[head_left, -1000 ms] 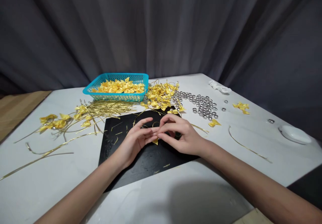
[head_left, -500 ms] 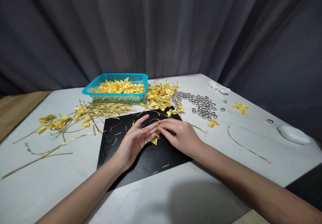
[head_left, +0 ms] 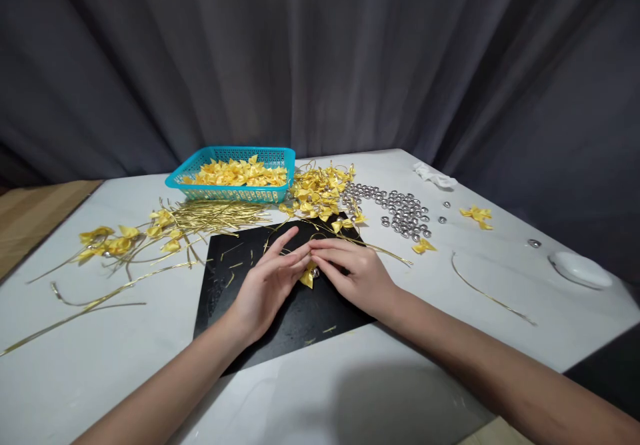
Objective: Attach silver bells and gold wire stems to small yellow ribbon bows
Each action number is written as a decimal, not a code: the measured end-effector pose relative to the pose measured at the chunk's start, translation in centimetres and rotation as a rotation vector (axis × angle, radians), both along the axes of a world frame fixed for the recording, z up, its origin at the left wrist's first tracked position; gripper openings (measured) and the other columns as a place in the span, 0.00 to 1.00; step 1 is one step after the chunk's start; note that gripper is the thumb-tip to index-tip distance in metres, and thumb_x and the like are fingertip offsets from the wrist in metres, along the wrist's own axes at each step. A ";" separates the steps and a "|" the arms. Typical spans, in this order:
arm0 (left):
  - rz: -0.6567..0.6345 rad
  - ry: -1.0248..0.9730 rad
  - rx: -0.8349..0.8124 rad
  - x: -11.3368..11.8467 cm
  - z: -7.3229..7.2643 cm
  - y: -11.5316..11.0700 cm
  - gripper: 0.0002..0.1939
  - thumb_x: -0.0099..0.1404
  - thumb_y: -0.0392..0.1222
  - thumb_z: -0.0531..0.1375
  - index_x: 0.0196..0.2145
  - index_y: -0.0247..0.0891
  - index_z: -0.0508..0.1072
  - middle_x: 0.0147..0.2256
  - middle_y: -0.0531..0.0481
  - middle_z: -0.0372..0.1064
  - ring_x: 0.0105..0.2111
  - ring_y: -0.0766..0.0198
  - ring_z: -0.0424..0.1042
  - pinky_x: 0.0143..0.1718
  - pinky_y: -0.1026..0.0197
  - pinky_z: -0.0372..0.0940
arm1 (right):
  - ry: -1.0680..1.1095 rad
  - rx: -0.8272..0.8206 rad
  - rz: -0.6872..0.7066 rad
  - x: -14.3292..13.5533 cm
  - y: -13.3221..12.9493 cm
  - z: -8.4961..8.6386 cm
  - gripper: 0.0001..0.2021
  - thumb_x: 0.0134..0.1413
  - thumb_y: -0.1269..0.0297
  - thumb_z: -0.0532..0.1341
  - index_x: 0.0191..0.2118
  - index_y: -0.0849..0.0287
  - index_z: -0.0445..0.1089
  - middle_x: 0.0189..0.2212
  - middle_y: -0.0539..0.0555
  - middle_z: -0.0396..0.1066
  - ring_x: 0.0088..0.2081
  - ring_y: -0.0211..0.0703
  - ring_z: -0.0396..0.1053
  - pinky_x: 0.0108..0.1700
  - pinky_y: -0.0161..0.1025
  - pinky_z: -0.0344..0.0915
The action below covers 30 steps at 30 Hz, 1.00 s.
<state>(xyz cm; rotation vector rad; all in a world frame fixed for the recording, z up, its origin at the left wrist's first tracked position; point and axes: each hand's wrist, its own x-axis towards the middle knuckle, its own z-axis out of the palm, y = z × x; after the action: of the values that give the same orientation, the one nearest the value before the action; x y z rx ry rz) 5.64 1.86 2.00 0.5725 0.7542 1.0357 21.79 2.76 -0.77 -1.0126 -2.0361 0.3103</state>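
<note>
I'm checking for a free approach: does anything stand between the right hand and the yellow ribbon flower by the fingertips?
Nothing visible stands between the right hand and the yellow ribbon flower. Fingers of the left hand partly hide the flower.

Basket point(head_left: 230, 190): turquoise, perforated lattice; bows point(head_left: 240, 172): yellow; mat point(head_left: 295, 318): black; beads point(head_left: 407, 215): silver; tabletop point(head_left: 90, 345): white; wire bundle point(head_left: 217, 214): gold
</note>
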 end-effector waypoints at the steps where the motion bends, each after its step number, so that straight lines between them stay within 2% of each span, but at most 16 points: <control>1: 0.001 0.000 0.000 0.0 0.0 0.0 0.33 0.55 0.29 0.55 0.59 0.31 0.55 0.38 0.43 0.77 0.43 0.60 0.73 0.56 0.56 0.55 | -0.015 0.009 0.018 0.0 0.0 0.0 0.11 0.56 0.71 0.55 0.37 0.55 0.75 0.42 0.55 0.75 0.42 0.44 0.73 0.46 0.42 0.70; 5: -0.008 -0.010 0.008 0.0 -0.2 0.0 0.33 0.55 0.29 0.55 0.59 0.31 0.55 0.37 0.44 0.77 0.40 0.61 0.74 0.56 0.57 0.54 | -0.066 0.058 0.075 0.2 0.0 0.4 0.12 0.57 0.72 0.53 0.38 0.59 0.74 0.40 0.58 0.75 0.43 0.44 0.73 0.44 0.40 0.71; 9: -0.011 0.000 0.012 0.0 -0.3 0.1 0.32 0.55 0.28 0.55 0.58 0.31 0.56 0.39 0.42 0.76 0.42 0.60 0.73 0.56 0.56 0.53 | -0.125 0.110 0.138 0.4 0.1 0.8 0.12 0.58 0.72 0.52 0.41 0.58 0.72 0.40 0.57 0.75 0.40 0.42 0.74 0.38 0.37 0.72; 15: 0.006 -0.003 0.015 -0.2 0.1 0.3 0.31 0.57 0.27 0.53 0.59 0.32 0.55 0.43 0.40 0.74 0.46 0.59 0.71 0.56 0.56 0.54 | -0.238 0.225 0.142 0.6 0.1 0.7 0.11 0.57 0.73 0.53 0.36 0.60 0.73 0.41 0.59 0.75 0.38 0.45 0.75 0.36 0.39 0.72; 22: 0.024 -0.028 -0.029 -0.2 0.3 0.1 0.28 0.57 0.28 0.53 0.57 0.25 0.57 0.46 0.38 0.72 0.48 0.57 0.69 0.58 0.56 0.52 | -0.113 0.263 0.140 0.3 0.1 0.4 0.08 0.54 0.75 0.56 0.34 0.63 0.73 0.40 0.60 0.76 0.39 0.43 0.75 0.38 0.35 0.73; 27: 0.001 -0.098 -0.043 -0.4 0.3 0.2 0.29 0.59 0.31 0.51 0.59 0.24 0.53 0.43 0.34 0.73 0.48 0.56 0.70 0.57 0.54 0.52 | -0.103 0.290 0.124 0.2 0.1 -0.2 0.07 0.54 0.75 0.57 0.35 0.64 0.74 0.37 0.59 0.77 0.38 0.42 0.76 0.42 0.36 0.72; 30: -0.024 -0.136 -0.059 -0.7 0.3 0.3 0.30 0.60 0.32 0.49 0.60 0.22 0.49 0.42 0.32 0.73 0.46 0.54 0.71 0.56 0.52 0.53 | -0.096 0.270 0.155 0.2 0.2 -0.1 0.08 0.54 0.75 0.57 0.34 0.64 0.74 0.36 0.60 0.77 0.36 0.42 0.76 0.40 0.36 0.73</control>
<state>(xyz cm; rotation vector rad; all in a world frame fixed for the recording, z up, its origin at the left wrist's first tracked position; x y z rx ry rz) 4.98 2.17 2.26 0.4551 0.6544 1.0164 21.99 2.97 -0.90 -0.7173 -2.1785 0.0635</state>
